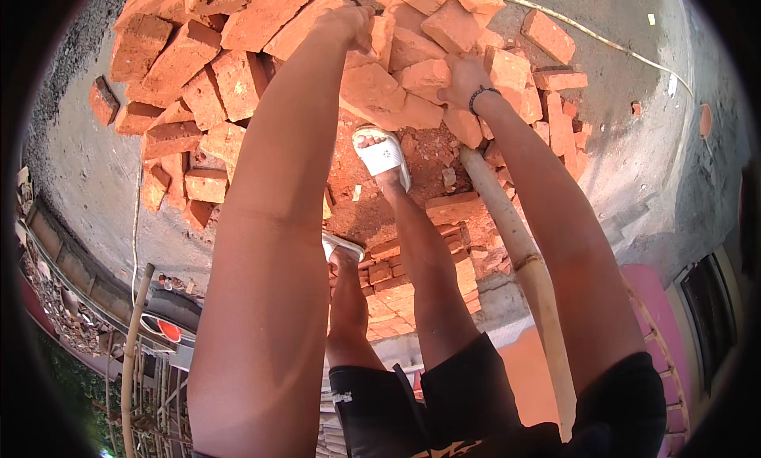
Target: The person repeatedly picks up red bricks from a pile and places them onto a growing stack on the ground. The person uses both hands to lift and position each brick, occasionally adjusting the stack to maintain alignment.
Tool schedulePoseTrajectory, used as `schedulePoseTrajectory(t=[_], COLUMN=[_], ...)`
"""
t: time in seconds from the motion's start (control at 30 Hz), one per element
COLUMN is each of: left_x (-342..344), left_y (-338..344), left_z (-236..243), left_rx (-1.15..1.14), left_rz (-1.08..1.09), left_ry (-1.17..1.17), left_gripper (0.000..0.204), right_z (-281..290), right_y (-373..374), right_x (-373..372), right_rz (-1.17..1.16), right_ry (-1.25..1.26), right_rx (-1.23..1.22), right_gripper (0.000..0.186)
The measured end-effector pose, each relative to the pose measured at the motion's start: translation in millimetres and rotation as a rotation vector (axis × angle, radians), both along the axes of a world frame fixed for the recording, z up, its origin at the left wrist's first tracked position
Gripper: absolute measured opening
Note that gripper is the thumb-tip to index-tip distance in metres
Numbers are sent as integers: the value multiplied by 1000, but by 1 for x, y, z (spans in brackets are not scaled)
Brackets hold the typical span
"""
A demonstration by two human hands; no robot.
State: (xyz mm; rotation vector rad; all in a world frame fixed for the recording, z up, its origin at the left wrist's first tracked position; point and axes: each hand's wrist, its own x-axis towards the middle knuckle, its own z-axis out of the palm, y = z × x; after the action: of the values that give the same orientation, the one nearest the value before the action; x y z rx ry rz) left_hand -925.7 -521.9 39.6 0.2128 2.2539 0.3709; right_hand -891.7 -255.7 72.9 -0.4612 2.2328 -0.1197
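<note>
A heap of orange-red clay bricks [258,18] fills the upper middle, lying at many angles. Both arms reach forward over it. My left hand [349,26] is at the top of the heap, its fingers curled down against the side of a brick [383,40]. Lower and to the right, my right hand [464,79], with a dark beaded bracelet on the wrist, is closed at the end of another brick [425,78]. The fingertips of both hands are partly hidden.
My feet in white slides [382,155] stand among brick rubble and dust. A bamboo pole [523,260] slants beside my right leg. Stacked bricks [388,299] lie below my feet. A pale hose or cable [587,30] crosses the concrete behind the heap.
</note>
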Motion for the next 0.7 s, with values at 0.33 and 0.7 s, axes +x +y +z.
schedulePoseTrajectory(t=[0.33,0.7], left_x=[177,548], left_y=[-39,-26], left_z=[84,177], left_rx=[44,499], left_rz=[597,2581], left_ry=[344,567], left_gripper=[52,43], right_z=[37,166], right_y=[-4,72], right_x=[29,50], right_rz=[-20,-12], right_ry=[40,289], right_rx=[37,17], right_gripper=[61,48])
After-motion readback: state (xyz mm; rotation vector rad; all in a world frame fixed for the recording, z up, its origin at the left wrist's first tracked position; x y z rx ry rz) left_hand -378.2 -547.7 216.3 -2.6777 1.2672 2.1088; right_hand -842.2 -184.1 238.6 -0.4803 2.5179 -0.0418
